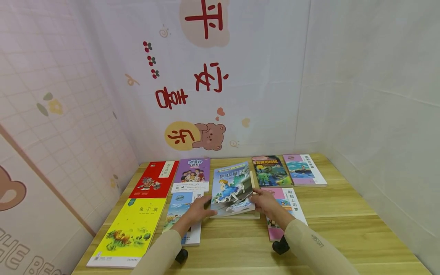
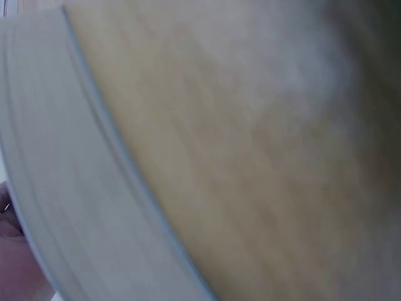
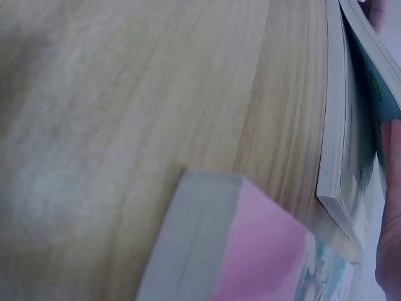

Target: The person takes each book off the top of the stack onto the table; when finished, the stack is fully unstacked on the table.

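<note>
A storybook [image 1: 232, 187] with a blue-dressed girl on its cover is held between both hands, tilted above another book [image 1: 255, 216]. My left hand [image 1: 196, 211] grips its lower left edge, thumb on the cover. The right hand [image 1: 266, 202] grips the right edge. In the right wrist view, fingers [image 3: 393, 169] touch the underside of the raised storybook [image 3: 376, 56], and a gap shows between it and the lower book [image 3: 338, 125]. A page edge [image 2: 81, 157] fills the left of the left wrist view, with part of a hand [image 2: 22, 266] beside it.
Red [image 1: 151, 179], yellow [image 1: 128, 229], purple [image 1: 192, 172] and blue [image 1: 177, 217] books lie left on the wooden table [image 1: 237, 252]. A dark green book [image 1: 271, 172], another blue book [image 1: 302, 170] and a pink book [image 1: 280, 194] lie right. A white curtain [image 1: 261, 95] hangs behind.
</note>
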`<state>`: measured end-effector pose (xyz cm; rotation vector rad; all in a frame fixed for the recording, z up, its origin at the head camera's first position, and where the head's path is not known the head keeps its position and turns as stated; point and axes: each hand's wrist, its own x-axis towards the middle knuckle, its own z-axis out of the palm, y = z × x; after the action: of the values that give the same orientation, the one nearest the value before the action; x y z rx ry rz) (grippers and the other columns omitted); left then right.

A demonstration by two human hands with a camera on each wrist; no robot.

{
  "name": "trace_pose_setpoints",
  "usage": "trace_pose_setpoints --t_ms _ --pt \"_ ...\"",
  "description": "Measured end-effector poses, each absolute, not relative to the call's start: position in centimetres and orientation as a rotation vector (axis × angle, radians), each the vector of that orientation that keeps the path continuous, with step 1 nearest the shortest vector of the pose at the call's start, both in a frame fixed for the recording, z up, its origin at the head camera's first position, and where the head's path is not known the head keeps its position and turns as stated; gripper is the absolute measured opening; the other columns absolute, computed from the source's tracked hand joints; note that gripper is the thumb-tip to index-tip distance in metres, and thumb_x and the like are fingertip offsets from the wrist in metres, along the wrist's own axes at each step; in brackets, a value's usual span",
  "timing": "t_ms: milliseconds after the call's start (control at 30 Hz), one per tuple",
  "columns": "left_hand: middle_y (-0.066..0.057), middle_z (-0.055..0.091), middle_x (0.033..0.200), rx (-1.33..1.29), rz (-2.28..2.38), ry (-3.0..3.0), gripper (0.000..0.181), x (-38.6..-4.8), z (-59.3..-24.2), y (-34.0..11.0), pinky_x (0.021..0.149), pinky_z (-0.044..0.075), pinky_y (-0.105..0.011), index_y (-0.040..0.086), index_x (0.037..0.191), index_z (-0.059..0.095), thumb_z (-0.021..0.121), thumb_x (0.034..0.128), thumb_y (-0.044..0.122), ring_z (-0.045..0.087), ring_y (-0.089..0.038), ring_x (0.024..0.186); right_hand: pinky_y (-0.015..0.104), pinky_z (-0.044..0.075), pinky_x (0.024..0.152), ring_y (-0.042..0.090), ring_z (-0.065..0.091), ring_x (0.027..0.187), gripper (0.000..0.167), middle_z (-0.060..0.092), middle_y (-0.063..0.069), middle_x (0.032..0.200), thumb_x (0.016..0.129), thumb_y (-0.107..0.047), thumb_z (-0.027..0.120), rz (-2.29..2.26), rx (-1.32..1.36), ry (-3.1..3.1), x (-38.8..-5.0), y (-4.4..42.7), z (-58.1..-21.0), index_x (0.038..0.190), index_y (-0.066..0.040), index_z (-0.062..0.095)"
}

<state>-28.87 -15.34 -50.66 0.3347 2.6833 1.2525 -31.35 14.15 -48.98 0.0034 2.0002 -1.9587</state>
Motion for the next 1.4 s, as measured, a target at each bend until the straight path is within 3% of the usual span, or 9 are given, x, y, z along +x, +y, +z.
trace_pose_setpoints --t_ms 100,467,600,667,700,733,833,1133,1400 --pt "-0.023 0.037 0.152 0.343 1.252 2.678 0.073 -28.8 -50.6 -15.4 0.109 0.028 -0.063 0.001 0.150 0.041 0.074 0.0909 0.030 0.029 -0.046 0.141 0.034 0.033 0.061 0.012 0.030 0.057 0.066 0.044 -0.002 0.071 0.098 -0.004 0.053 -1.953 -0.035 1.980 -31.4 14.4 -48.9 0.156 0.003 0.021" --pt "-0.023 0.040 0.151 0.382 1.221 2.714 0.072 -28.5 -50.5 -15.2 0.108 0.027 -0.065 0.000 0.148 0.043 0.074 0.0907 0.032 0.030 -0.046 0.140 0.033 0.024 0.058 0.011 0.027 0.055 0.072 0.039 -0.004 0.070 0.096 0.001 0.053 -2.020 -0.060 1.917 -31.2 15.0 -48.6 0.157 0.003 0.016" --pt "-0.024 0.039 0.151 0.403 1.245 2.695 0.072 -28.6 -50.6 -15.3 0.107 0.028 -0.066 0.001 0.148 0.044 0.074 0.0904 0.031 0.030 -0.047 0.140 0.032 0.023 0.055 0.011 0.022 0.052 0.071 0.051 0.003 0.079 0.095 0.000 0.054 -2.029 -0.033 1.943 -31.3 15.3 -48.7 0.157 0.000 0.019" --pt "-0.023 0.039 0.151 0.417 1.250 2.693 0.071 -28.6 -50.5 -15.4 0.108 0.026 -0.066 0.001 0.148 0.044 0.075 0.0905 0.029 0.029 -0.047 0.140 0.031 0.031 0.055 0.011 0.027 0.054 0.071 0.061 0.018 0.106 0.095 -0.002 0.055 -2.006 -0.026 1.975 -31.3 15.6 -48.7 0.157 0.000 0.021" --pt "-0.023 0.040 0.151 0.424 1.243 2.706 0.069 -28.7 -50.3 -15.5 0.109 0.023 -0.066 0.002 0.147 0.045 0.075 0.0902 0.028 0.029 -0.047 0.140 0.031 0.036 0.056 0.009 0.032 0.056 0.071 0.057 0.025 0.124 0.095 -0.003 0.056 -1.996 -0.019 1.994 -31.4 15.8 -48.7 0.156 0.000 0.022" --pt "-0.023 0.040 0.151 0.425 1.221 2.728 0.068 -28.7 -50.1 -15.4 0.110 0.021 -0.066 0.002 0.147 0.047 0.075 0.0901 0.027 0.029 -0.046 0.140 0.031 0.038 0.057 0.010 0.034 0.058 0.071 0.055 0.026 0.128 0.095 -0.003 0.057 -1.996 -0.010 1.993 -31.3 15.9 -48.7 0.156 0.000 0.022" --pt "-0.021 0.040 0.151 0.432 1.116 2.831 0.066 -29.0 -49.9 -15.5 0.109 0.013 -0.069 0.006 0.144 0.051 0.077 0.0884 0.028 0.027 -0.046 0.141 0.032 0.039 0.059 0.011 0.036 0.061 0.071 0.025 0.030 0.156 0.094 -0.003 0.057 -1.999 -0.009 1.988 -31.1 16.4 -48.5 0.156 0.000 0.023" --pt "-0.024 0.025 0.157 0.331 0.813 2.911 0.067 -29.0 -49.8 -16.1 0.110 0.012 -0.068 0.017 0.145 0.053 0.076 0.0867 0.041 0.020 -0.048 0.143 0.029 0.026 0.054 0.010 0.023 0.051 0.075 0.018 0.026 0.160 0.094 0.000 0.056 -2.070 -0.034 1.885 -30.8 17.0 -47.8 0.158 -0.004 0.017" --pt "-0.023 0.019 0.160 0.350 0.799 2.866 0.064 -29.1 -50.3 -16.2 0.114 0.005 -0.064 0.017 0.145 0.053 0.073 0.0895 0.041 0.013 -0.045 0.146 0.029 0.032 0.056 0.010 0.031 0.056 0.073 0.018 0.031 0.158 0.095 -0.002 0.055 -2.039 -0.072 1.927 -30.5 17.5 -47.8 0.158 -0.001 0.017"
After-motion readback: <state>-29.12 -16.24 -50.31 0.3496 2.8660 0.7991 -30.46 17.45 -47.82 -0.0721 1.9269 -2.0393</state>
